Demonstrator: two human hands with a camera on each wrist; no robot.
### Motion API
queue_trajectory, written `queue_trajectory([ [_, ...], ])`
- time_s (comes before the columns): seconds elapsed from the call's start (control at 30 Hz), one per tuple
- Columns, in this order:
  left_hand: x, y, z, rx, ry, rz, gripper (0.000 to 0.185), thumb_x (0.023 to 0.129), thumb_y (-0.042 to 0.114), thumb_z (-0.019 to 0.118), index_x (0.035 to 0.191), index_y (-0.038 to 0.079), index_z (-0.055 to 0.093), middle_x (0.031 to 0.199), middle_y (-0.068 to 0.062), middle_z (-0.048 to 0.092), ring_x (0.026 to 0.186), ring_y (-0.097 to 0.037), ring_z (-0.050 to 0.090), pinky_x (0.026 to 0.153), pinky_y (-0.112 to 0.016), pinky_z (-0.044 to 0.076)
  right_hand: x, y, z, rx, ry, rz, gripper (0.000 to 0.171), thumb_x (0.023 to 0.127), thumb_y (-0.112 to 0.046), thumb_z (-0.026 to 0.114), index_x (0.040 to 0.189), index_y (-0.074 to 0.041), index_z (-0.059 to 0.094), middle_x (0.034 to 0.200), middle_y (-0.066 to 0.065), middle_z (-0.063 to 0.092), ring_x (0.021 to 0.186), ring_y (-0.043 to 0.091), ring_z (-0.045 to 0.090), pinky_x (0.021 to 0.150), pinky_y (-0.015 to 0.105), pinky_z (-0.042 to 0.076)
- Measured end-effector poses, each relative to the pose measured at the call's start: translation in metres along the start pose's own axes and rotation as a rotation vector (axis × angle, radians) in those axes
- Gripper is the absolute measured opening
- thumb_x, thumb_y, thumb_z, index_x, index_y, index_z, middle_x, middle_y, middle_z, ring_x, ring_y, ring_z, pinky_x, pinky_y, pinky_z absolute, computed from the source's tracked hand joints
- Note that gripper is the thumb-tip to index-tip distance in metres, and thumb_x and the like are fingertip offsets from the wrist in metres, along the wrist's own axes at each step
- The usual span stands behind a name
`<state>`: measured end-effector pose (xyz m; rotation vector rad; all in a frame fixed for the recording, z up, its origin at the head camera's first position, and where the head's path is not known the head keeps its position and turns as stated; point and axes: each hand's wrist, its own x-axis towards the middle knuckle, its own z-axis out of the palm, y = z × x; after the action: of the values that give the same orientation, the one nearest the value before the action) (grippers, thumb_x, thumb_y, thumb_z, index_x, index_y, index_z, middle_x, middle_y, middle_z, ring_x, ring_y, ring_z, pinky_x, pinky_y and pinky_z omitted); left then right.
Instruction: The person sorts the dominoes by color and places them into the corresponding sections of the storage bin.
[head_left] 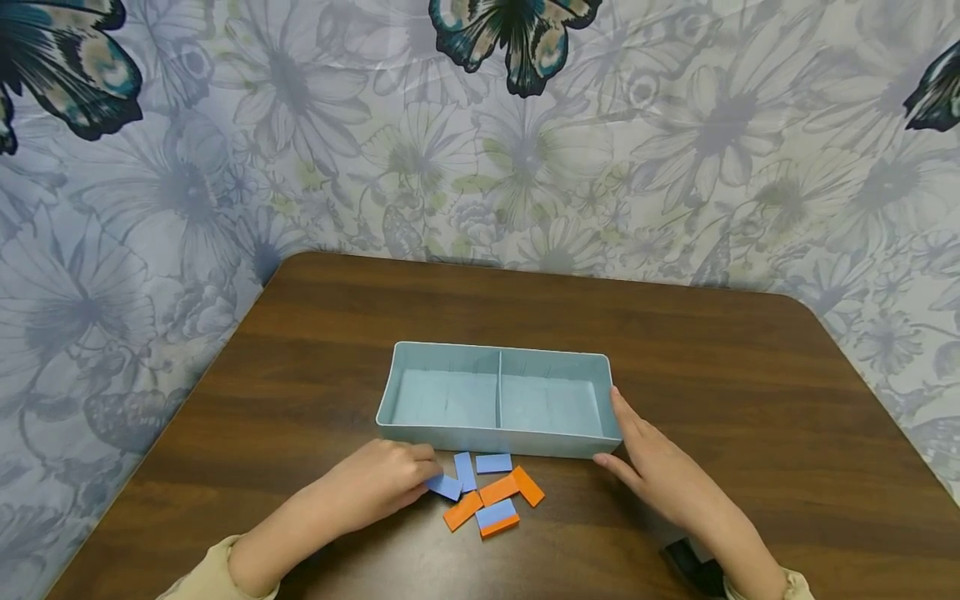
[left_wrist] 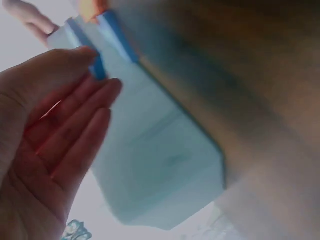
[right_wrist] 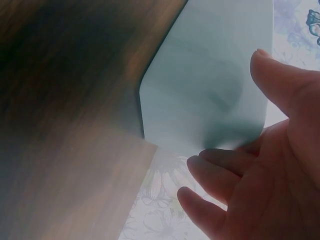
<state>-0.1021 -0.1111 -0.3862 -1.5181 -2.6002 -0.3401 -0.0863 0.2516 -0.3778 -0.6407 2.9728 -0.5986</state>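
Note:
My left hand (head_left: 390, 482) pinches a small flat blue block (head_left: 446, 487) between thumb and fingers, low over the table. The left wrist view also shows this blue block (left_wrist: 98, 68) at the thumb tip. Beside it lie two more blue blocks, one slanted (head_left: 465, 472) and one lying sideways (head_left: 493, 463), and several orange blocks (head_left: 498, 490). Another blue block (head_left: 496, 512) rests on an orange one. My right hand (head_left: 663, 471) touches the right front corner of a light blue two-compartment tray (head_left: 495, 439), its fingers extended along the side. Both compartments show bare floors.
The brown wooden table (head_left: 322, 317) extends around the tray on all sides. Behind it stands a wall with flowered paper (head_left: 525, 183) and butterfly shapes. A dark object (head_left: 693, 567) sits by my right wrist.

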Motion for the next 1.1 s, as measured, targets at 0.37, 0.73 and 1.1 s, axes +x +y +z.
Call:
queue_trajectory([
  [0.37,0.013,-0.003,-0.023,-0.160,0.276,0.019,0.022,0.073,0.001,0.077,0.094,0.004,0.071,0.090,0.002,0.065,0.073,-0.007,0.062,0.066,-0.014,0.048,0.000,-0.001,0.001,0.019,-0.023,0.015,0.084,0.095,-0.046,0.050,0.150,-0.002,0.005,0.149,0.021,0.018,0.131,0.037,0.029,0.099,0.052,0.031],
  [0.73,0.046,-0.022,-0.029,-0.127,0.225,-0.191,0.019,0.078,0.006,0.075,0.097,0.003,0.071,0.091,-0.003,0.066,0.078,-0.017,0.064,0.067,-0.027,0.051,0.000,0.000,0.002,0.016,-0.019,0.021,0.083,0.095,-0.044,0.051,0.150,-0.003,0.004,0.150,0.020,0.018,0.131,0.036,0.029,0.099,0.052,0.031],
  [1.1,0.071,-0.039,-0.015,-0.188,0.030,-0.205,0.007,0.078,0.003,0.074,0.085,0.004,0.072,0.080,-0.001,0.066,0.072,-0.014,0.059,0.067,-0.026,0.050,-0.001,-0.002,0.001,0.008,-0.005,0.030,0.084,0.094,-0.047,0.051,0.150,-0.004,0.006,0.148,0.021,0.022,0.130,0.038,0.032,0.098,0.052,0.032],
])
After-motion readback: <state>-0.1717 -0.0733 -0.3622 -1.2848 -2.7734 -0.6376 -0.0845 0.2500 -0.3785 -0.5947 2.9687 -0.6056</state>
